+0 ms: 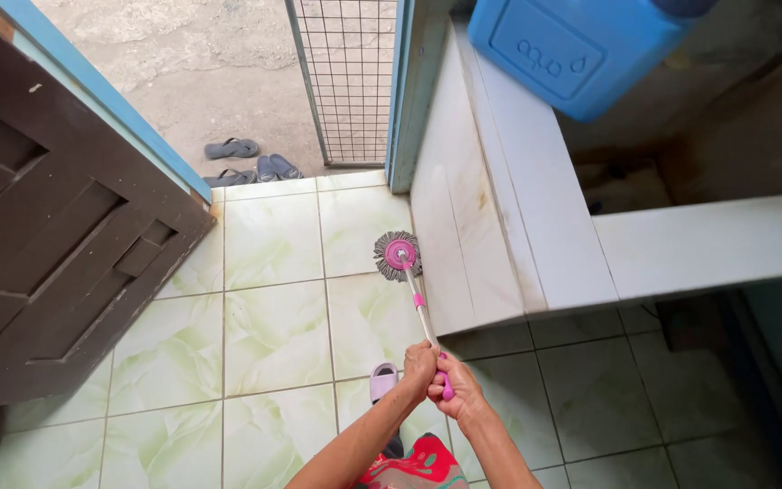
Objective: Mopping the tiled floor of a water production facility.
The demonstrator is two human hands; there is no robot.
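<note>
Both my hands grip the handle of a mop (423,312). My left hand (418,365) holds the metal shaft a little higher up, and my right hand (457,388) closes round the pink end of the handle. The round mop head (397,255), pink in the middle with grey strands around it, rests on the pale green tiled floor (273,335) against the foot of a white concrete wall (463,244). Below my hands a foot in a lilac slipper (383,381) shows.
A dark wooden door (56,235) stands open at the left. Grey sandals (246,161) lie outside the doorway beside a wire mesh panel (350,81). A blue plastic jerrycan (572,50) sits on top of the white basin wall at the upper right.
</note>
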